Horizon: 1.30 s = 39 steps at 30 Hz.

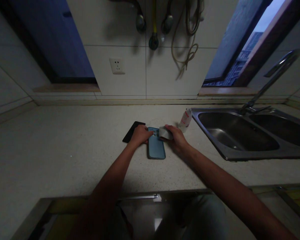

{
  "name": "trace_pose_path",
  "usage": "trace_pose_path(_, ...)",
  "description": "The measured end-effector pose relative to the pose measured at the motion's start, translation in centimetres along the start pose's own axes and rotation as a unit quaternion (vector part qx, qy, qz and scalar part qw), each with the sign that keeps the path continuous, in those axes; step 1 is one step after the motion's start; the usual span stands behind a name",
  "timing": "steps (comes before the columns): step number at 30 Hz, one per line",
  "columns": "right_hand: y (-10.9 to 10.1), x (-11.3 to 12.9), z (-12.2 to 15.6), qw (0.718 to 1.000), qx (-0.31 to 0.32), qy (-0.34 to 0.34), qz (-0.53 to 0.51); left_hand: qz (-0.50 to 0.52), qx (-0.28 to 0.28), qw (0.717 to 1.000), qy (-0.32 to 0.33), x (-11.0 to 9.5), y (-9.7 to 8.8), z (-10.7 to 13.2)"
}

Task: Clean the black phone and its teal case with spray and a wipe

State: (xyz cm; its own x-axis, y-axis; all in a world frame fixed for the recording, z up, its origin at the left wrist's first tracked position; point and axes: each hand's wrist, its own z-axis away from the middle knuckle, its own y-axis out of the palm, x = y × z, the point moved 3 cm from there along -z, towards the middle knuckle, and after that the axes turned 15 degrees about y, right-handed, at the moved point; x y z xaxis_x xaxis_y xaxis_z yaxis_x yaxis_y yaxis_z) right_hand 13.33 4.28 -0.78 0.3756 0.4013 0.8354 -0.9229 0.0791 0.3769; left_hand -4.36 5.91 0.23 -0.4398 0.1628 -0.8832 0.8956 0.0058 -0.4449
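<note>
A blue-grey phone case (156, 149) lies on the pale countertop in front of me, its camera cutout at the far end. My left hand (140, 134) grips the case's upper left edge, with the thumb reaching over onto it near the cutout. Partly under and behind that hand is a flat black phone (130, 132). A folded grey cloth (165, 133) is pinched in my right hand (177, 136), over the upper right side of the case. Just beyond my right hand stands a small whitish bottle (185, 120) with red print, slightly tilted in view.
To the right, a double steel sink (225, 155) with a chrome faucet (272, 78) is set into the countertop (72, 143). On the tiled back wall are a socket (117, 66), pipe valves and a looped hose (190, 55). Windows flank the wall.
</note>
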Motion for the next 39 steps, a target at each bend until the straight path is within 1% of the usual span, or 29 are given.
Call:
trace_pose_path(2, 0.1, 0.0, 0.1, 1.0, 0.007, -0.007, 0.005, 0.143, -0.002, 0.989, -0.03, 0.3, 0.5, -0.2)
trace_pose_path(4, 0.2, 0.1, 0.1, 1.0, 0.016, -0.012, 0.005, 0.262, -0.025, 0.963, -0.056, 0.6, 1.1, -0.5)
trace_pose_path(5, 0.2, 0.1, 0.2, 1.0, 0.02, -0.015, 0.007, 0.308, -0.046, 0.947, -0.073, 0.9, 1.4, -0.7)
trace_pose_path(8, 0.2, 0.3, 0.2, 0.999, 0.03, -0.028, 0.026, 0.339, -0.053, 0.933, -0.111, 1.4, 2.8, -0.9)
trace_pose_path(10, 0.1, 0.5, 0.2, 0.998, 0.037, -0.038, 0.039, 0.371, -0.042, 0.92, -0.121, 1.4, 3.8, -0.9)
trace_pose_path(11, 0.1, 0.6, 0.2, 0.997, 0.04, -0.043, 0.042, 0.407, -0.04, 0.904, -0.122, 1.3, 4.3, -0.8)
trace_pose_path(13, 0.0, 0.7, 0.2, 0.997, 0.043, -0.05, 0.043, 0.49, -0.034, 0.862, -0.126, 1.0, 5.0, -0.5)
trace_pose_path(15, -0.1, 0.7, 0.3, 0.996, 0.044, -0.057, 0.044, 0.552, -0.031, 0.823, -0.13, 0.7, 5.3, -0.2)
trace_pose_path(18, 0.1, 0.7, 0.5, 0.994, 0.059, -0.065, 0.058, 0.59, -0.048, 0.796, -0.129, 0.4, 5.3, 0.2)
trace_pose_path(21, 0.5, 0.7, 0.9, 0.992, 0.074, -0.073, 0.071, 0.612, -0.055, 0.779, -0.126, 0.1, 5.3, 0.4)
trace_pose_path(23, 0.4, 1.1, 1.0, 0.992, 0.065, -0.089, 0.067, 0.622, -0.038, 0.772, -0.125, -0.2, 5.4, 0.6)
trace_pose_path(26, -0.4, 2.1, 1.0, 0.986, 0.008, -0.154, 0.059, 0.611, 0.013, 0.78, -0.133, -0.7, 5.5, 1.0)
trace_pose_path(29, -1.4, 3.2, 1.2, 0.964, -0.07, -0.238, 0.096, 0.589, 0.061, 0.793, -0.143, -1.1, 5.5, 1.4)
trace_pose_path(31, -1.7, 3.3, 1.4, 0.947, -0.107, -0.265, 0.143, 0.586, 0.072, 0.794, -0.146, -1.4, 5.5, 1.6)
trace_pose_path(32, -1.6, 3.2, 1.5, 0.94, -0.113, -0.272, 0.173, 0.588, 0.072, 0.793, -0.145, -1.5, 5.6, 1.7)
trace_pose_path(34, -1.2, 2.7, 1.7, 0.919, -0.098, -0.296, 0.242, 0.593, 0.064, 0.79, -0.142, -1.6, 5.8, 1.8)
trace_pose_path(35, -0.8, 2.4, 1.8, 0.903, -0.079, -0.316, 0.281, 0.596, 0.059, 0.788, -0.142, -1.6, 5.9, 1.9)
trace_pose_path(37, 0.1, 1.7, 2.0, 0.858, -0.032, -0.365, 0.359, 0.599, 0.048, 0.785, -0.147, -1.6, 6.3, 2.1)
trace_pose_path(39, 0.9, 1.1, 2.3, 0.804, 0.019, -0.413, 0.428, 0.6, 0.036, 0.785, -0.147, -1.5, 6.5, 2.2)
